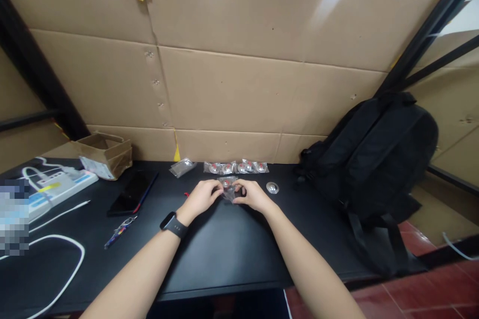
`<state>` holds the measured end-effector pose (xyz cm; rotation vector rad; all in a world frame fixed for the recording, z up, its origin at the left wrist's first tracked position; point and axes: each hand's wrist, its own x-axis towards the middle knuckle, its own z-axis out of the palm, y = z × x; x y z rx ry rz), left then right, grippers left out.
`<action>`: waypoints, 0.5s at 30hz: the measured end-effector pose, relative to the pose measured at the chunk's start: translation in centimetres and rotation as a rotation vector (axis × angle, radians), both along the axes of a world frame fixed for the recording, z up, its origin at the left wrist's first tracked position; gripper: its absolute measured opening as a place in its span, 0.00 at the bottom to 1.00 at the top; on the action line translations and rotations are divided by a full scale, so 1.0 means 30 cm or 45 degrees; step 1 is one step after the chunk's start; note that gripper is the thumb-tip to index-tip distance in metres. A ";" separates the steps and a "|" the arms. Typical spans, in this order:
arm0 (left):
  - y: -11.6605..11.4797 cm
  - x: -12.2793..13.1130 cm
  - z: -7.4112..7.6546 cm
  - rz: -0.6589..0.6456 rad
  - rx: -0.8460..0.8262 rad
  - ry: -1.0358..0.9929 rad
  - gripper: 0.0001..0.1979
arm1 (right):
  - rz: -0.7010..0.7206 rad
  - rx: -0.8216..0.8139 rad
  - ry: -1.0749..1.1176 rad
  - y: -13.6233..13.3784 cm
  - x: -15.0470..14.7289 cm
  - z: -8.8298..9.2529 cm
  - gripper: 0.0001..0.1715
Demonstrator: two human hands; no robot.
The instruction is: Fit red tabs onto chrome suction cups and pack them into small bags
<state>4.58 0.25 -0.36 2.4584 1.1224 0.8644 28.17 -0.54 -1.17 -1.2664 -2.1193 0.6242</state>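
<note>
Between my two hands is a small clear plastic bag (227,190) with a round item inside that shows a red mark. My left hand (204,197), below a dark wristwatch, pinches the bag's left edge. On the other side my right hand (251,193) grips it with thumb and curled fingers. Just behind lies a row of several similar bagged round items (236,167) with red marks. A loose clear round piece (272,188) rests right of my right hand. Something small and red (186,194) peeks out beside my left hand.
Clear packaging (182,167) lies at the back. Leftward are a phone (133,192), a keychain-like item (120,232), an open cardboard box (107,155), a power strip (63,187) and a white cable (80,254). A black backpack (377,159) stands right; a cardboard wall (232,94) closes the back.
</note>
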 end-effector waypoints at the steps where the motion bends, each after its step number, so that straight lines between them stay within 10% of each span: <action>1: -0.001 0.002 0.000 0.004 -0.017 -0.006 0.07 | -0.006 -0.011 -0.003 0.000 0.000 0.002 0.33; 11: -0.007 0.000 0.019 0.143 -0.113 -0.118 0.09 | 0.007 -0.052 0.015 -0.010 0.009 0.019 0.35; 15: -0.018 -0.001 0.037 0.087 -0.136 -0.137 0.09 | -0.011 0.023 0.002 -0.021 0.008 0.030 0.20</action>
